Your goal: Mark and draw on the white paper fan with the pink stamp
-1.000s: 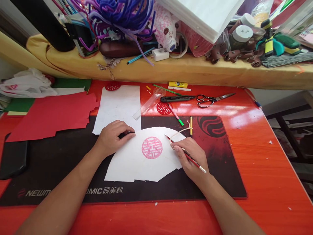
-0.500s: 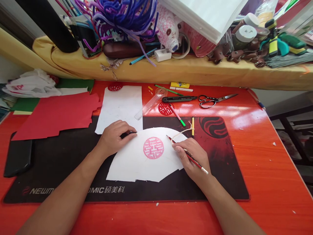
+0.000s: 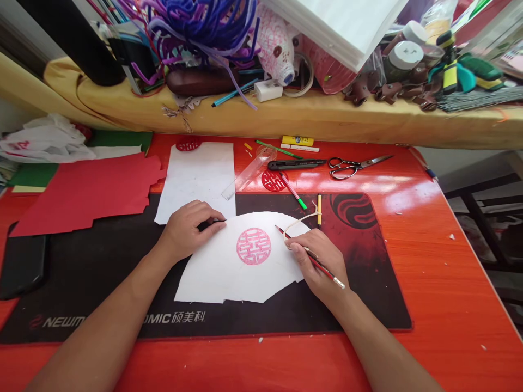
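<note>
A white fan-shaped paper (image 3: 212,272) lies on the black mat, with a round pink symbol (image 3: 254,246) drawn near its middle. My left hand (image 3: 191,230) is at the paper's upper left edge, its fingers closed in a pinch on something small and dark that I cannot make out. In my right hand (image 3: 321,260) is a red and black pencil (image 3: 327,271), its point just over the paper's upper right part. A pale string (image 3: 295,222) runs from that hand to a yellow pen (image 3: 319,211) standing out beyond the paper's edge.
Behind the fan paper are a white sheet (image 3: 196,179), a clear ruler (image 3: 247,175), a black cutter (image 3: 296,164), scissors (image 3: 355,166) and a red cutout (image 3: 273,180). Red paper (image 3: 98,190) and a black phone (image 3: 25,267) lie left. A cluttered shelf (image 3: 245,121) spans the back.
The whole view has shifted slightly, so the things on the table appear a little further left. Both hands keep their places on the paper, and the pencil is held as before.
</note>
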A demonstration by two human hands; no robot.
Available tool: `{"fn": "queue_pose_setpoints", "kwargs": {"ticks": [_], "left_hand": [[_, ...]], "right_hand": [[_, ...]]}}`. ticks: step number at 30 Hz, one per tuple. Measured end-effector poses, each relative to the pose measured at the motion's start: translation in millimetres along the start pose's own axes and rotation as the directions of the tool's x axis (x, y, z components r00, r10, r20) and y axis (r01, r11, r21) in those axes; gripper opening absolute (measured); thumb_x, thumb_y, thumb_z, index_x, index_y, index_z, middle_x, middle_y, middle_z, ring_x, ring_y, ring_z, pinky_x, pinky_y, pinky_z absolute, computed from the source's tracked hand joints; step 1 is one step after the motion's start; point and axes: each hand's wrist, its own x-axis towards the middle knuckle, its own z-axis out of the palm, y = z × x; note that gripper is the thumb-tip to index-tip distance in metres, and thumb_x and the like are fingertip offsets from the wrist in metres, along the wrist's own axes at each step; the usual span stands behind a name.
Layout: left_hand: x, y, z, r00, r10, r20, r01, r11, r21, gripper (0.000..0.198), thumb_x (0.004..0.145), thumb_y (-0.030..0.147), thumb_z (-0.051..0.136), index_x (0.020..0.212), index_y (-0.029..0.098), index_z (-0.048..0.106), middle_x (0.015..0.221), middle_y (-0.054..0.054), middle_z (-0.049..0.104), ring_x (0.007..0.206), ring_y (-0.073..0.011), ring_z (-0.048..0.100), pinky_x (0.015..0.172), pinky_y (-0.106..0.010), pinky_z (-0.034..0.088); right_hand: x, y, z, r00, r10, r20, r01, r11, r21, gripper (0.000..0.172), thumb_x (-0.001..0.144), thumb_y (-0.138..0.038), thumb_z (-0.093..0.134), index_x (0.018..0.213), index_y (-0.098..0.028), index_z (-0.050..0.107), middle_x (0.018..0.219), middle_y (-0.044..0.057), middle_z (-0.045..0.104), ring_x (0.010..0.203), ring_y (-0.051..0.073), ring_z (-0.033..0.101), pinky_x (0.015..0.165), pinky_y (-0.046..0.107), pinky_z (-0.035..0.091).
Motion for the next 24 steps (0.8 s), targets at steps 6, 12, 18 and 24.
{"fn": "queue_pose_setpoints", "kwargs": {"ticks": [6, 12, 18, 24], "left_hand": [[-0.1, -1.2, -0.1, 1.0, 0.026, -0.009, -0.026, 1.0, 0.005, 0.021, 0.108, 0.041, 0.067, 0.1, 0.026, 0.08, 0.086, -0.002, 0.075, 0.085, -0.0222, 0.068, 0.078, -0.036, 0.051], [0.3, -1.3, 0.1, 1.0, 0.022, -0.011, -0.022, 1.0, -0.003, 0.021, 0.108, 0.042, 0.068, 0.1, 0.026, 0.08, 0.086, -0.001, 0.076, 0.085, -0.0222, 0.068, 0.079, -0.037, 0.051], [0.3, -1.0, 0.2, 1.0, 0.021, -0.012, -0.021, 1.0, -0.008, 0.023, 0.108, 0.043, 0.068, 0.1, 0.026, 0.08, 0.086, -0.001, 0.075, 0.085, -0.0221, 0.068, 0.079, -0.037, 0.051], [0.0, -1.2, -0.1, 1.0, 0.014, 0.001, -0.014, 1.0, -0.003, 0.024, 0.109, 0.044, 0.067, 0.1, 0.026, 0.08, 0.086, -0.002, 0.075, 0.085, -0.0217, 0.068, 0.079, -0.036, 0.051]], "right_hand": [[0.3, -1.2, 0.1, 1.0, -0.012, -0.009, 0.012, 1.0, 0.003, 0.017, 0.109, -0.016, 0.066, 0.104, -0.026, 0.079, 0.095, 0.005, 0.086, 0.084, 0.024, 0.077, 0.079, 0.039, 0.058], [-0.4, -1.6, -0.2, 1.0, -0.009, -0.011, 0.009, 1.0, 0.003, 0.017, 0.108, -0.015, 0.066, 0.103, -0.025, 0.078, 0.093, 0.004, 0.085, 0.082, 0.023, 0.075, 0.078, 0.038, 0.056], [-2.4, -0.2, -0.6, 1.0, 0.002, -0.018, -0.002, 1.0, -0.001, 0.017, 0.108, -0.015, 0.066, 0.102, -0.025, 0.078, 0.092, 0.004, 0.084, 0.082, 0.023, 0.074, 0.079, 0.037, 0.056], [-2.7, 0.0, -1.5, 1.0, 0.003, -0.023, -0.003, 1.0, -0.001, 0.017, 0.109, -0.015, 0.066, 0.102, -0.025, 0.078, 0.092, 0.004, 0.084, 0.082, 0.022, 0.074, 0.078, 0.037, 0.056]]}}
